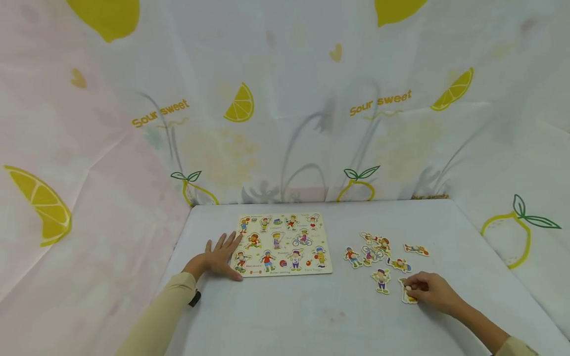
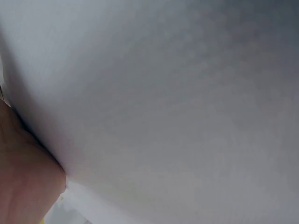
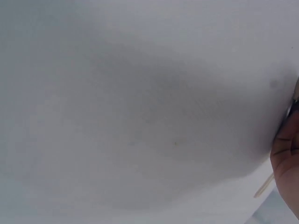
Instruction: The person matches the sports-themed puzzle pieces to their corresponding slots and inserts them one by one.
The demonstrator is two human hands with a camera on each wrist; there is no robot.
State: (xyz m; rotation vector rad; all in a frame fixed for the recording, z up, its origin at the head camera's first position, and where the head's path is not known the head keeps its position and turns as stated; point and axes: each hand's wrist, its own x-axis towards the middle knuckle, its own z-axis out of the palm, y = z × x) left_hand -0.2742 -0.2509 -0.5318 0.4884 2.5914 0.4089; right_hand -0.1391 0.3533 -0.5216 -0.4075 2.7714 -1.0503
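On the table [image 1: 311,316], the picture board [image 1: 266,240] lies at centre-left of the frame. The left hand [image 1: 220,257], fingers spread apart, touches its left edge, perhaps for steadying. Lower right, beside loose pieces [image 1: 381,281], the right hand [image 1: 434,291] pinches one figure piece [image 1: 406,297], seemingly by its pale knob [image 1: 408,288], for easy grip.

White table [image 1: 289,316]: puzzle board [image 1: 266,242] toward left, loose cut-out figure pieces [image 1: 381,281] scattered to its right
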